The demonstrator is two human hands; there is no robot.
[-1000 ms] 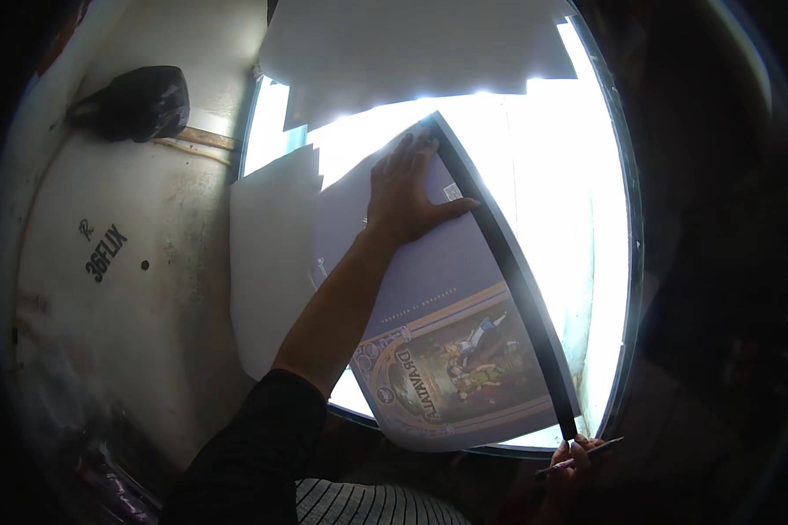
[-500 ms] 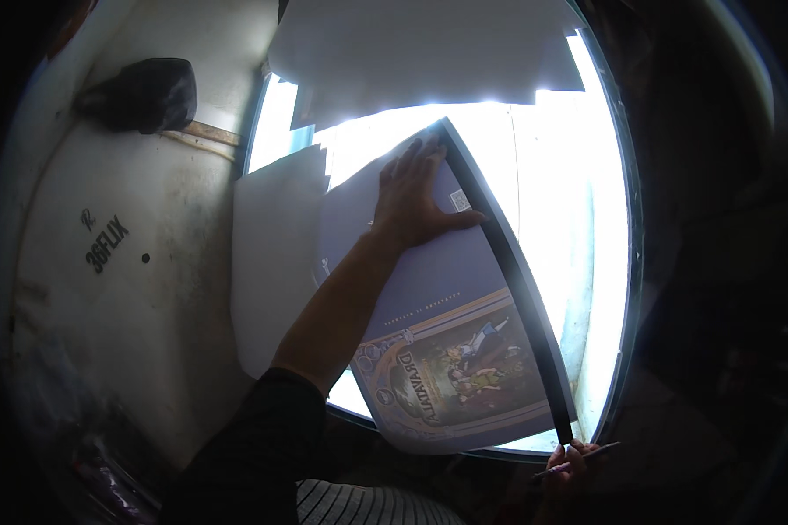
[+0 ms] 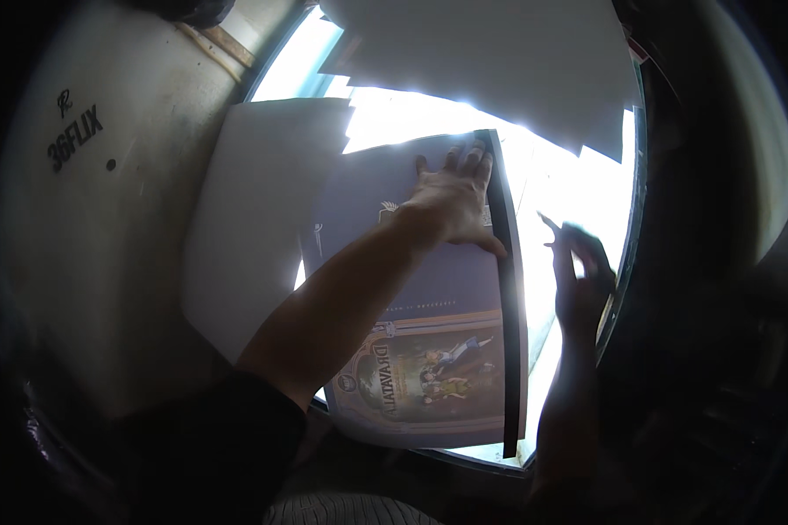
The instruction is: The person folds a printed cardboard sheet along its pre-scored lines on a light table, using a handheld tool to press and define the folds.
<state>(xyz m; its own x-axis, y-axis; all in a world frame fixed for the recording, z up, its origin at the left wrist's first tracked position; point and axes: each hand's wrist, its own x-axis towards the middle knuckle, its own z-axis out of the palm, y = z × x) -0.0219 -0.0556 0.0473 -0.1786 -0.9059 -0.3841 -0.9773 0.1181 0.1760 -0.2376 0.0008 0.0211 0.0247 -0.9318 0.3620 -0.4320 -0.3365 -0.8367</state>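
Observation:
A large printed sheet [image 3: 385, 289] in dull purple, with an illustrated panel at its near end, lies on a brightly lit glass light table [image 3: 578, 197]. A long black strip [image 3: 510, 350], straight like a ruler, runs along the sheet's right edge, a narrow pale margin showing beyond it. My left hand [image 3: 453, 203] lies flat with fingers spread over the sheet's far right corner, fingertips and thumb on the strip. My right hand [image 3: 582, 271] is off the sheet, over the glass, dark against the light. Its fingers are curled round a slim, pen-like tool [image 3: 547, 220]; the exact kind is unclear.
Pale sheets with stepped edges cover the table's far side [image 3: 499, 61] and its left side [image 3: 254, 192]. Left of it stands a worn whitish surface [image 3: 87, 236] with dark lettering. A dark bundle [image 3: 188, 10] and a wooden strip [image 3: 223, 44] are at the upper left.
My right hand has moved from the strip's near end up to the right of the sheet. My left hand stays on the sheet and strip. The view has shifted and turned.

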